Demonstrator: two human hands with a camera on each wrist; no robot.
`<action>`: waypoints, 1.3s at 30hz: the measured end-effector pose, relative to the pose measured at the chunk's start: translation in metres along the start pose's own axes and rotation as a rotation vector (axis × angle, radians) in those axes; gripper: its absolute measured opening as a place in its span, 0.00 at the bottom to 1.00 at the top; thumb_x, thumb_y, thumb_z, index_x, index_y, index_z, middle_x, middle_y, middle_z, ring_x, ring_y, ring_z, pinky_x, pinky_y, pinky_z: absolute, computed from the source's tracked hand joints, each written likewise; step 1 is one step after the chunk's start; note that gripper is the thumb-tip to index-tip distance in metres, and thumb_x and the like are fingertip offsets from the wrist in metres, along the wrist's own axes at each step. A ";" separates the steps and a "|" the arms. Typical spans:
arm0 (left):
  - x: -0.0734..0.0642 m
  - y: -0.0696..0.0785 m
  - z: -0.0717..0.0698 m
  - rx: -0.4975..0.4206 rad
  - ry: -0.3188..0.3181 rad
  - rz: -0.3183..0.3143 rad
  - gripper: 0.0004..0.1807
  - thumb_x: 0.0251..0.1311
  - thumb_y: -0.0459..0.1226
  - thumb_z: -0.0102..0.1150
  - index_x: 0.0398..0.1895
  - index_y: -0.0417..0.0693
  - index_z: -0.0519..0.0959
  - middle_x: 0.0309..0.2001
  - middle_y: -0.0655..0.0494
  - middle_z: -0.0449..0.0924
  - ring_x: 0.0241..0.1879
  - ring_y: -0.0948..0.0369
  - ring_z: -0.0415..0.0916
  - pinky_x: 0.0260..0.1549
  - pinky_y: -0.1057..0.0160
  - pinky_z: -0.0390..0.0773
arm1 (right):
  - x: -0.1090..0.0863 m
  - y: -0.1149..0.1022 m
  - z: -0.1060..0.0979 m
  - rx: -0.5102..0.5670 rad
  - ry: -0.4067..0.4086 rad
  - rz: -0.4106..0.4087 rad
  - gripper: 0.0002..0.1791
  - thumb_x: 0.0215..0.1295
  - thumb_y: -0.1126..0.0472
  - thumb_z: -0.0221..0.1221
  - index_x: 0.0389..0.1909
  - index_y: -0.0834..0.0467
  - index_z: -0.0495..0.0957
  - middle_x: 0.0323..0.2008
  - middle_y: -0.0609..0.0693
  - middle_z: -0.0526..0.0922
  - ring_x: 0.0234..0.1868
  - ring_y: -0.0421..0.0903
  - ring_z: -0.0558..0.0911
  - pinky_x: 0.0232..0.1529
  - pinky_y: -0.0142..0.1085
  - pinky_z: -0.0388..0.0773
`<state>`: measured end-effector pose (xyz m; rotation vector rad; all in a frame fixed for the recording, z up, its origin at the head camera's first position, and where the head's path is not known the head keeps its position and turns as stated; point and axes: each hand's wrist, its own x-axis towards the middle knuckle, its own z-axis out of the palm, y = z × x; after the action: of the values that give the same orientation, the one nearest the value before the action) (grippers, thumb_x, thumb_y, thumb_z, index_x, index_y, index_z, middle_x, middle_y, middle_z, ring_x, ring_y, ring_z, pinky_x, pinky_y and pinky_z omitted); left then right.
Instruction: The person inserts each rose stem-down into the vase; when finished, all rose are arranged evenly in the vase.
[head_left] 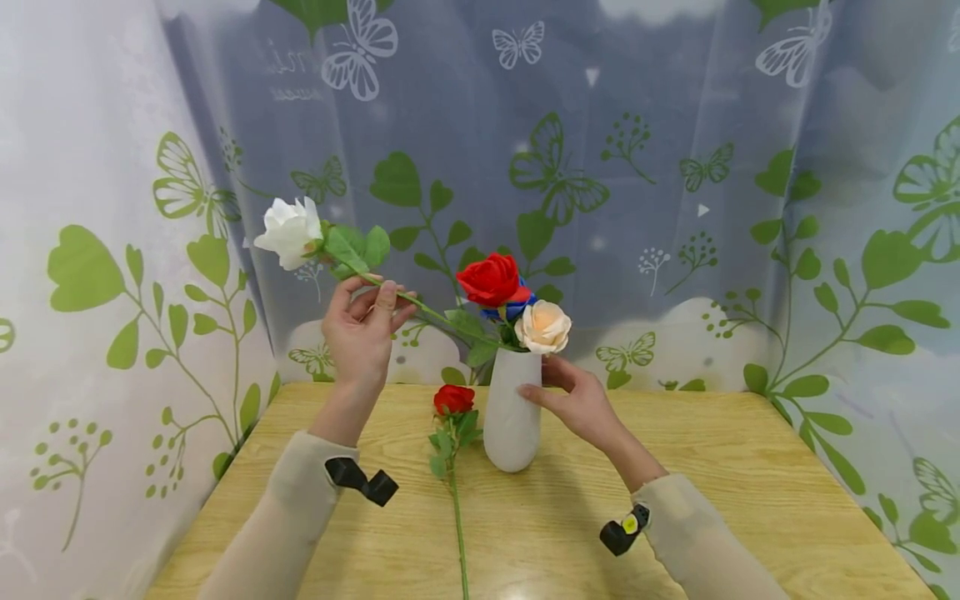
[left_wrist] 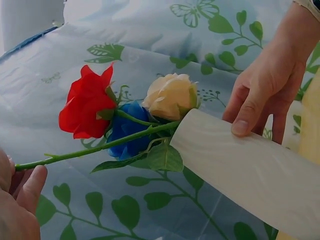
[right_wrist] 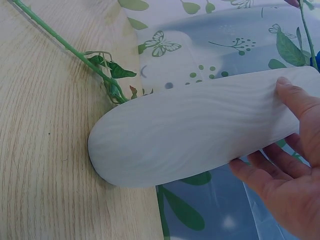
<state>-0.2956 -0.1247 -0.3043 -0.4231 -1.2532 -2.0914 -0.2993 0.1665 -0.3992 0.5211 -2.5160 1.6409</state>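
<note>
A white artificial rose (head_left: 291, 232) slants up to the left, its green stem (left_wrist: 105, 146) pinched between the thumb and fingers of my left hand (head_left: 362, 332). The lower end of that stem reaches the mouth of a white vase (head_left: 513, 417); how deep it goes is hidden. My right hand (head_left: 581, 400) grips the upper right side of the vase, thumb in front and fingers behind. In the vase stand a red rose (left_wrist: 86, 102), a blue rose (left_wrist: 129, 127) and a cream rose (head_left: 543, 327).
Another red rose (head_left: 453, 400) lies on the wooden table (head_left: 360, 533), left of the vase, its stem pointing toward the near edge. A curtain (head_left: 637, 250) printed with leaves and butterflies closes off the back and both sides.
</note>
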 end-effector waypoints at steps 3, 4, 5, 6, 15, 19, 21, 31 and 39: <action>0.000 -0.002 0.003 -0.010 -0.029 0.011 0.07 0.71 0.28 0.63 0.46 0.48 0.80 0.35 0.54 0.90 0.37 0.57 0.90 0.41 0.56 0.92 | 0.000 0.000 0.000 0.003 0.000 -0.001 0.35 0.69 0.49 0.71 0.74 0.50 0.74 0.65 0.55 0.83 0.65 0.56 0.82 0.62 0.52 0.85; 0.000 -0.002 0.004 -0.011 -0.034 0.016 0.07 0.71 0.28 0.62 0.46 0.48 0.80 0.36 0.54 0.91 0.38 0.57 0.90 0.42 0.56 0.92 | 0.000 0.000 0.000 0.003 0.000 -0.003 0.35 0.69 0.49 0.71 0.74 0.51 0.73 0.65 0.55 0.82 0.65 0.56 0.82 0.62 0.52 0.85; 0.000 -0.003 0.004 -0.012 -0.037 0.019 0.07 0.71 0.28 0.62 0.46 0.48 0.80 0.36 0.55 0.91 0.38 0.57 0.91 0.42 0.56 0.92 | 0.000 0.000 0.000 0.008 -0.001 -0.001 0.35 0.69 0.49 0.71 0.74 0.51 0.73 0.65 0.55 0.82 0.65 0.56 0.82 0.63 0.52 0.84; -0.001 -0.003 0.005 -0.013 -0.042 0.024 0.06 0.72 0.28 0.62 0.48 0.45 0.80 0.37 0.55 0.91 0.39 0.57 0.91 0.43 0.57 0.92 | 0.000 0.000 0.000 0.011 -0.002 0.000 0.35 0.69 0.49 0.71 0.74 0.51 0.73 0.66 0.55 0.82 0.65 0.56 0.82 0.63 0.52 0.84; -0.003 -0.001 0.015 -0.089 -0.082 -0.018 0.05 0.75 0.30 0.58 0.48 0.47 0.79 0.41 0.54 0.93 0.42 0.57 0.91 0.48 0.57 0.91 | 0.000 0.000 0.001 0.011 -0.011 0.003 0.37 0.69 0.48 0.71 0.75 0.51 0.71 0.66 0.55 0.82 0.66 0.56 0.82 0.64 0.53 0.83; -0.004 -0.002 0.018 -0.118 -0.090 -0.060 0.07 0.76 0.30 0.56 0.49 0.51 0.79 0.41 0.56 0.92 0.44 0.58 0.91 0.50 0.59 0.90 | 0.000 0.000 0.001 0.016 -0.009 0.004 0.36 0.69 0.49 0.71 0.75 0.51 0.72 0.66 0.55 0.82 0.66 0.56 0.82 0.64 0.53 0.83; -0.005 -0.004 0.018 -0.136 -0.091 -0.086 0.08 0.77 0.30 0.55 0.51 0.50 0.80 0.41 0.56 0.92 0.44 0.58 0.91 0.52 0.60 0.89 | 0.000 0.000 0.001 0.016 -0.008 0.008 0.37 0.69 0.49 0.71 0.76 0.51 0.71 0.66 0.55 0.82 0.66 0.56 0.82 0.64 0.53 0.83; -0.010 -0.012 0.022 -0.142 -0.120 -0.127 0.10 0.79 0.31 0.52 0.53 0.43 0.82 0.41 0.54 0.89 0.46 0.59 0.90 0.57 0.58 0.87 | 0.000 0.002 0.001 0.014 -0.003 0.022 0.39 0.68 0.49 0.72 0.77 0.52 0.70 0.67 0.56 0.81 0.67 0.57 0.81 0.65 0.53 0.83; -0.008 -0.009 0.031 -0.099 -0.152 -0.102 0.10 0.78 0.29 0.52 0.54 0.36 0.81 0.40 0.54 0.90 0.43 0.59 0.90 0.56 0.57 0.88 | 0.000 0.001 0.001 0.013 0.002 0.003 0.36 0.68 0.50 0.72 0.75 0.52 0.72 0.65 0.57 0.82 0.65 0.57 0.82 0.63 0.53 0.84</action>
<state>-0.2975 -0.0920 -0.2994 -0.5825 -1.2845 -2.2502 -0.2996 0.1656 -0.4009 0.5172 -2.5072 1.6591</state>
